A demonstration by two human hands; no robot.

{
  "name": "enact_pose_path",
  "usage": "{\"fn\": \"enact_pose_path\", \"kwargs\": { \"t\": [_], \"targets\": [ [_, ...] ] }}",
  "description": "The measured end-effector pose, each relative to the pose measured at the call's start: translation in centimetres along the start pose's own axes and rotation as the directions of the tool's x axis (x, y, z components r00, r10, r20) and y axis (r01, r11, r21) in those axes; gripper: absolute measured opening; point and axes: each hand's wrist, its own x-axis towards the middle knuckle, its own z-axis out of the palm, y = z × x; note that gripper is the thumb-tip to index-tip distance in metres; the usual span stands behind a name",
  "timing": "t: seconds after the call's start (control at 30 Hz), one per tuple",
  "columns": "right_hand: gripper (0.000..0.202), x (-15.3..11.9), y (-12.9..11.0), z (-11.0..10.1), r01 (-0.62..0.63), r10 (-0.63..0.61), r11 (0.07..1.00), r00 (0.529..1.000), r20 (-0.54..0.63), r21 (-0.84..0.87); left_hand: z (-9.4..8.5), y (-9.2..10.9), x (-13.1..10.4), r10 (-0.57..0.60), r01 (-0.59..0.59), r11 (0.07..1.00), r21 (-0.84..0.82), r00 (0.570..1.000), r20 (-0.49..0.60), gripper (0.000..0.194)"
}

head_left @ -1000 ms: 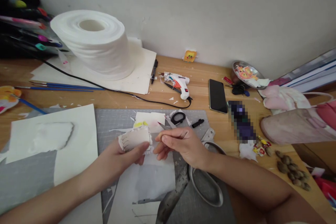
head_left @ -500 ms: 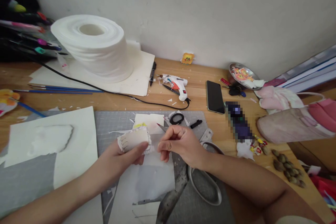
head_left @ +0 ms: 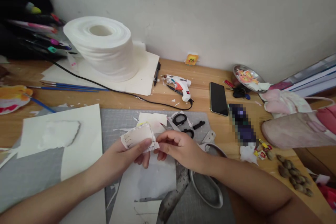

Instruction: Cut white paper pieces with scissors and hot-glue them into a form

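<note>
A small white paper piece (head_left: 138, 135) with dark pen lines and ragged edges is held up above the mat. My left hand (head_left: 133, 154) grips it from the left, thumb on its face. At its right edge, my right hand (head_left: 174, 145) pinches a small white flap with thumb and forefinger. Black-handled scissors (head_left: 180, 119) lie just behind my right hand, beside a white paper scrap (head_left: 149, 118). Large grey-handled scissors (head_left: 207, 189) rest below my right wrist. White sheets (head_left: 154, 178) lie under my hands.
A paper roll (head_left: 105, 52) stands at the back left. A glue gun (head_left: 181, 85) with a black cord, a phone (head_left: 218, 98), a metal bowl (head_left: 245, 77) and a pink-lidded bottle (head_left: 294, 129) are farther back and right. A cutting mat (head_left: 118, 112) covers the front.
My right hand has moved left to the paper piece and now pinches its right edge. The view has shifted slightly, and more of the black-handled scissors shows.
</note>
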Motion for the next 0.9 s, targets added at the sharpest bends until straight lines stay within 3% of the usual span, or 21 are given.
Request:
{"fn": "enact_pose_path", "kwargs": {
  "t": [0.1,0.23,0.6,0.9],
  "targets": [
    [0.007,0.0,0.0,0.0,0.014,-0.015,0.999,1.0,-0.018,-0.048,0.0,-0.1,0.0,0.002,-0.002,1.0,-0.013,1.0,-0.002,0.037],
    [0.009,0.1,-0.1,0.0,0.045,-0.046,0.996,0.999,-0.017,-0.08,-0.2,-0.8,0.1,0.096,-0.096,0.995,-0.003,0.995,0.036,0.039],
    [0.005,0.2,-0.3,0.1,-0.006,0.004,0.996,1.0,-0.016,-0.086,-0.5,-1.5,0.2,0.174,-0.184,0.979,0.084,0.978,0.113,0.038],
    [0.005,0.0,-0.5,0.3,-0.036,0.029,0.985,0.999,-0.043,-0.168,-0.4,-1.5,0.2,0.186,-0.199,0.967,0.16,0.978,0.092,0.038]
  ]
}}
